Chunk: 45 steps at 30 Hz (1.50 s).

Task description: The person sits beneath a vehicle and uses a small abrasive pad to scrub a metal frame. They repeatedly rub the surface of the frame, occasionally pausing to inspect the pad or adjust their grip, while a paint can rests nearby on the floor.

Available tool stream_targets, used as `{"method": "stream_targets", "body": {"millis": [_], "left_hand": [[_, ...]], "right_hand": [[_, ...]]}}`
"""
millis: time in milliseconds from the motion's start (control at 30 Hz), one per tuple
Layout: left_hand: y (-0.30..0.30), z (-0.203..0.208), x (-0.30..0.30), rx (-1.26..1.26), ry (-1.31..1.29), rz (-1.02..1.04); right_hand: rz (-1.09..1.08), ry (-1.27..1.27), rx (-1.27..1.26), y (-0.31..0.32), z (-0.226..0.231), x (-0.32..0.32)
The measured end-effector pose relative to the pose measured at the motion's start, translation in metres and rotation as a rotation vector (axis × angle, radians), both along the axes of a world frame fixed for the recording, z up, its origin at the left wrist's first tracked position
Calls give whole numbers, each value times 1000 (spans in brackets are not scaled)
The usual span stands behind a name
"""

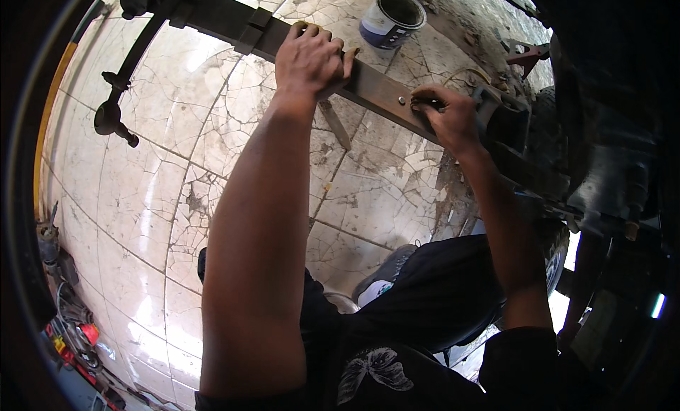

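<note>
A long, flat, dark steel bar (375, 89), which looks like a vehicle leaf spring, runs from the upper left down to the right. My left hand (312, 63) is wrapped over its top, fingers curled round the far edge. Just left of that hand a metal clamp (253, 31) encircles the bar. My right hand (452, 115) rests at the bar further right, its thumb and fingers pinched together; what they hold, if anything, is hidden. A small shiny round piece (401, 99) sits on the bar beside those fingertips. Below my left hand, a narrow pointed strip (336, 125) shows.
A white and blue can (379, 36) stands beyond the bar on cracked floor tiles (248, 121). At left hangs a rod with a rounded joint (108, 118). Dark vehicle parts (602, 163) crowd the right, near a reddish stand (528, 55). Assorted tools (74, 340) lie lower left.
</note>
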<state>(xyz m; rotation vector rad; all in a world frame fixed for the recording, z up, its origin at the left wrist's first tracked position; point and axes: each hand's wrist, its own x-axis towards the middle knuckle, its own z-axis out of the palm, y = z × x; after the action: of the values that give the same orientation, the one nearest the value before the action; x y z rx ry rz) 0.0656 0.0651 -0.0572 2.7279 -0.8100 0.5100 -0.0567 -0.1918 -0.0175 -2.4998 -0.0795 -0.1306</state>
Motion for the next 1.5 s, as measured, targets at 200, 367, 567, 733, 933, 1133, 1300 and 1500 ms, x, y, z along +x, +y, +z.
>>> {"method": "stream_targets", "body": {"millis": [200, 367, 567, 733, 933, 1133, 1300, 1500], "left_hand": [[-1, -3, 3, 7, -19, 4], [-1, 5, -2, 34, 4, 13], [-4, 5, -3, 12, 35, 54], [-6, -2, -2, -27, -27, 53], [-5, 2, -3, -9, -48, 51], [-7, 1, -3, 2, -29, 65], [-3, -1, -1, 0, -55, 49], [-5, 1, -2, -6, -49, 33]], "right_hand": [[2, 8, -40, 13, 1, 20], [48, 123, -1, -7, 1, 14], [5, 124, -39, -5, 0, 13], [43, 120, 57, 3, 6, 29], [-21, 195, 86, -32, -14, 19], [-89, 254, 161, -1, -16, 35], [-4, 218, 216, 31, -4, 48], [-30, 239, 195, -32, -18, 33]]}}
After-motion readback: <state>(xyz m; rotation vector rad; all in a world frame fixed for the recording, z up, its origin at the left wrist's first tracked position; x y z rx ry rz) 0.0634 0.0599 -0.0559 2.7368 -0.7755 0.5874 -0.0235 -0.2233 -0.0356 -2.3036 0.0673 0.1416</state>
